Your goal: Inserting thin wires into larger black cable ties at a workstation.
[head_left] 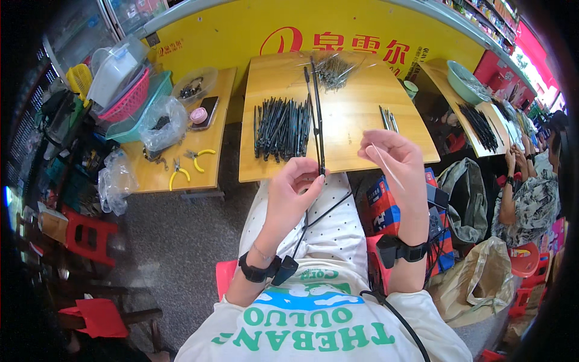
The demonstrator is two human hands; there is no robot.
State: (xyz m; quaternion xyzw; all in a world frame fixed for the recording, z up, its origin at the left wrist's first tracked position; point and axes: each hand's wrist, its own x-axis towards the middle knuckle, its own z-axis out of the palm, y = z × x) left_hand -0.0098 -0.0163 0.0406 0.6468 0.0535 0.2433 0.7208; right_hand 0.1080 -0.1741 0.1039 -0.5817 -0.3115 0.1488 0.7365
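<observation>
My left hand (291, 194) pinches the lower end of a long, thin black rod (318, 120) that points away over the table. The rod looks doubled, with two thin strands side by side and a small lump partway along. In my raised right hand (398, 161), a thin, pale, needle-like stick (387, 166) slants between the fingers. Just left of the rod lies a dense pile of black rods (282, 130) on the wooden table (344, 130). Beyond it, several thin metal wires (333, 72) rest on clear plastic. A few short rods (388, 119) lie beyond my right hand.
On the left side table (205, 163) are two yellow-handled pliers (180, 175), a plastic bag (163, 123), a phone (208, 111) and stacked baskets (123, 90). Another person (525, 193) sits at right by a table with black rods (479, 127). Bags (476, 277) stand beside my right arm.
</observation>
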